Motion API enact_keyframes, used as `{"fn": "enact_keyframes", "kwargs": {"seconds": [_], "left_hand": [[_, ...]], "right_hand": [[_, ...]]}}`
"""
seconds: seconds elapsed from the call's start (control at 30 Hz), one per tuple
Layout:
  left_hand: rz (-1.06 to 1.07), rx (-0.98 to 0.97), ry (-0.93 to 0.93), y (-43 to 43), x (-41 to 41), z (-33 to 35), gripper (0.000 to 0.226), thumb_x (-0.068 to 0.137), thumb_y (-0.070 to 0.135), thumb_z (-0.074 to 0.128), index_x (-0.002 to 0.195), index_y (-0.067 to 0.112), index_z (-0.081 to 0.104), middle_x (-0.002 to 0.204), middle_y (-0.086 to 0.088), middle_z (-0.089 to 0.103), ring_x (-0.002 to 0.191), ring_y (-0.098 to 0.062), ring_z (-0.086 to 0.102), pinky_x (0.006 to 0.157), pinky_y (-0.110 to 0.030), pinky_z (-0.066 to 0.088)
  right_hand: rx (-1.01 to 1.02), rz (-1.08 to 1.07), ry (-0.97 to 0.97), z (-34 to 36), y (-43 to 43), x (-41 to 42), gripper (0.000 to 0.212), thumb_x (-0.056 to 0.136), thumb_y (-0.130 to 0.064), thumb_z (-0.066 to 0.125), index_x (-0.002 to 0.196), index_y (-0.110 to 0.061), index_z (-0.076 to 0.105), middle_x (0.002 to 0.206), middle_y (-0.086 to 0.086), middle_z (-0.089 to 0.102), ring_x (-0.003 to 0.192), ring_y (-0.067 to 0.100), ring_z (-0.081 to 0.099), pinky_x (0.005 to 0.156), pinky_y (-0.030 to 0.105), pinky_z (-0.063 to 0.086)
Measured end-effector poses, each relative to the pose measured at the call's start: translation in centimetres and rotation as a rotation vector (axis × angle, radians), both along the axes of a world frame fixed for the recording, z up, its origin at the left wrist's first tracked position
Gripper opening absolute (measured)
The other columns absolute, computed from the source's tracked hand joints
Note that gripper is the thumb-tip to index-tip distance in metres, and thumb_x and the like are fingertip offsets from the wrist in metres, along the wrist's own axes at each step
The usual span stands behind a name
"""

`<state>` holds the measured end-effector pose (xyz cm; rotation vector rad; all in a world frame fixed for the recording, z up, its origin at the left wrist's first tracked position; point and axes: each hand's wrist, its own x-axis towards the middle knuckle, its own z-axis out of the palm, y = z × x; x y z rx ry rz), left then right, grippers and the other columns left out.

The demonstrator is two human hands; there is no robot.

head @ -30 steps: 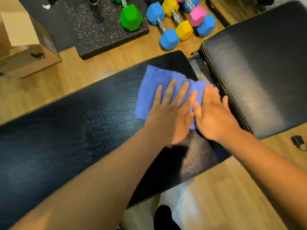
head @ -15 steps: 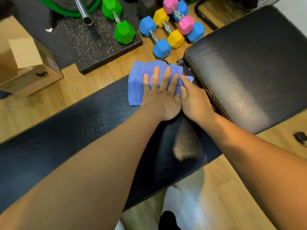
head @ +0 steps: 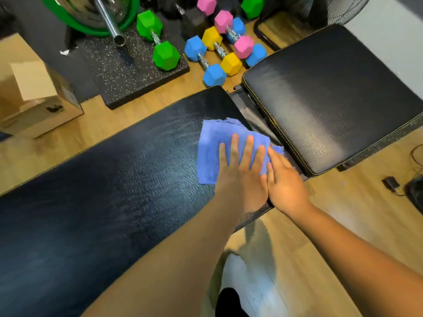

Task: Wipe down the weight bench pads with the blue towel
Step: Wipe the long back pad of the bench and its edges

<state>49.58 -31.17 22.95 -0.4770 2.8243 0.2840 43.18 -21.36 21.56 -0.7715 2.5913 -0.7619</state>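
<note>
The blue towel [head: 214, 152] lies flat on the right end of the long black bench pad [head: 109, 191]. My left hand [head: 242, 170] presses flat on the towel with fingers spread. Beside it, touching, my right hand [head: 285, 181] presses on the towel's right edge near the gap between pads. The shorter black seat pad [head: 332, 92] sits to the right, across a narrow gap with the frame showing. Part of the towel is hidden under both hands.
Coloured hex dumbbells [head: 214, 58] and a green one [head: 160, 42] lie on the floor behind the bench, next to a barbell [head: 109, 24] on a speckled mat. A cardboard box [head: 34, 99] stands at the left. A cable and plug [head: 393, 184] lie at the right.
Both hands slid the towel from the pad's far edge back toward me along the right end. The view shifted a little.
</note>
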Motion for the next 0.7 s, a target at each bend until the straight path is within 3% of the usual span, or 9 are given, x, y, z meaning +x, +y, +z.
{"fn": "enact_keyframes", "kwargs": {"seconds": [0.1,0.17,0.27,0.33,0.43,0.53,0.7], "left_hand": [[-0.039,0.015,0.020,1.2,1.7,-0.2,0.059,0.099,0.040,0.010,0.152,0.020,-0.004,0.159,-0.006,-0.016,0.141,-0.035,-0.027,0.111,-0.057,-0.019],[-0.054,0.021,0.066,1.7,2.7,-0.3,0.059,0.098,0.038,0.013,0.152,0.018,0.005,0.160,-0.008,-0.008,0.143,-0.036,-0.020,0.111,-0.056,-0.018],[-0.103,0.014,0.067,2.5,4.2,-0.5,0.065,0.091,0.038,0.002,0.152,0.018,0.007,0.160,-0.008,-0.006,0.143,-0.037,-0.019,0.110,-0.056,-0.019],[-0.121,-0.002,0.061,2.8,5.4,-0.7,0.064,0.091,0.036,0.009,0.151,0.016,0.016,0.160,-0.009,0.006,0.145,-0.039,-0.009,0.112,-0.057,-0.012],[-0.163,0.021,0.095,3.2,8.1,-0.9,0.067,0.085,0.039,0.032,0.147,0.014,0.030,0.157,-0.008,0.023,0.145,-0.039,0.011,0.113,-0.058,0.005],[-0.173,0.069,0.107,3.2,12.2,-1.0,0.081,0.077,0.041,0.050,0.149,0.013,0.026,0.158,-0.008,0.018,0.146,-0.034,0.009,0.113,-0.054,0.007],[-0.102,0.103,0.109,0.3,20.6,-0.8,0.089,0.074,0.047,0.058,0.150,0.015,0.024,0.159,-0.005,0.016,0.147,-0.029,0.009,0.114,-0.050,0.010]], "right_hand": [[0.026,0.006,0.017,-0.5,1.4,1.6,0.043,0.101,-0.015,0.036,0.143,-0.007,0.037,0.147,0.010,0.041,0.135,0.021,0.038,0.104,0.016,0.021],[0.066,0.012,0.033,-0.9,2.3,2.3,0.046,0.102,-0.019,0.032,0.147,-0.008,0.030,0.153,0.007,0.032,0.140,0.018,0.029,0.110,0.016,0.012],[0.126,0.009,0.092,-0.9,3.3,3.7,0.053,0.098,-0.027,0.026,0.146,-0.004,0.030,0.154,0.009,0.029,0.142,0.020,0.028,0.111,0.015,0.007],[0.165,0.020,0.143,-0.8,3.6,4.8,0.056,0.096,-0.026,0.027,0.146,-0.002,0.029,0.154,0.011,0.026,0.143,0.022,0.024,0.112,0.015,0.003],[0.215,0.038,0.202,-1.1,3.8,6.7,0.058,0.095,-0.026,0.024,0.146,0.001,0.026,0.156,0.015,0.019,0.146,0.026,0.015,0.118,0.030,0.007],[0.204,0.064,0.221,-1.1,3.4,9.5,0.061,0.095,-0.030,0.020,0.147,0.001,0.023,0.157,0.016,0.015,0.146,0.028,0.010,0.118,0.044,0.012],[0.217,0.229,0.289,-0.6,0.7,16.4,0.058,0.092,-0.019,0.028,0.145,0.005,0.027,0.155,0.021,0.020,0.146,0.031,0.007,0.115,0.050,0.010]]}}
